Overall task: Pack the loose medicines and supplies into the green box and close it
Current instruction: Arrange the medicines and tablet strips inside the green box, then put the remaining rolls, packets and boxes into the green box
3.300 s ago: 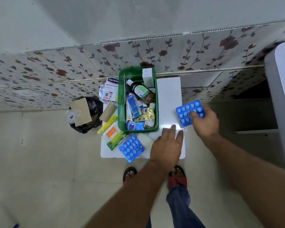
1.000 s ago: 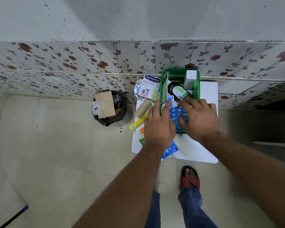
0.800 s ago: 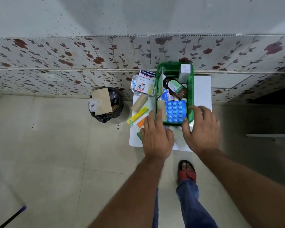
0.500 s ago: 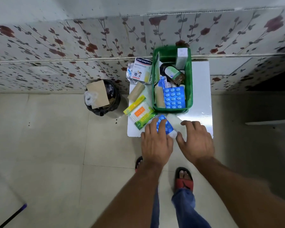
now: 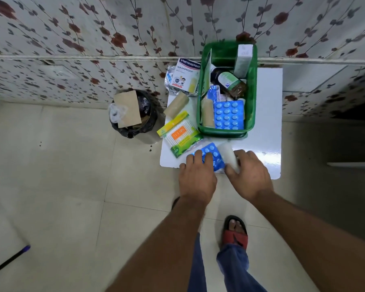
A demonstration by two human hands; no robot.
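Note:
The green box (image 5: 226, 131) stands open at the back of the white table (image 5: 263, 123). Inside it lie a blue blister pack (image 5: 229, 115), a beige roll (image 5: 207, 112), a brown bottle (image 5: 232, 82) and a white carton (image 5: 243, 60). At the table's front edge a second blue blister pack (image 5: 213, 154) lies under the fingers of my left hand (image 5: 197, 175). My right hand (image 5: 249, 173) curls around a white roll (image 5: 228, 153) beside it. Loose to the left of the box are a cotton-bud pack (image 5: 181, 137), a yellow-green carton (image 5: 173, 124), another beige roll (image 5: 176, 104) and a Hansaplast box (image 5: 185, 74).
A black bin (image 5: 143, 123) with cardboard on top stands on the floor just left of the table. The flowered wall runs directly behind the box. My foot in a red sandal (image 5: 235, 234) is below the table's front edge. A dark stick (image 5: 6, 260) lies at the bottom left.
The blister pack that my right hand carried now lies in the box. Both hands drew back to the front edge; the left settled on the second blister pack, the right closed on the white roll.

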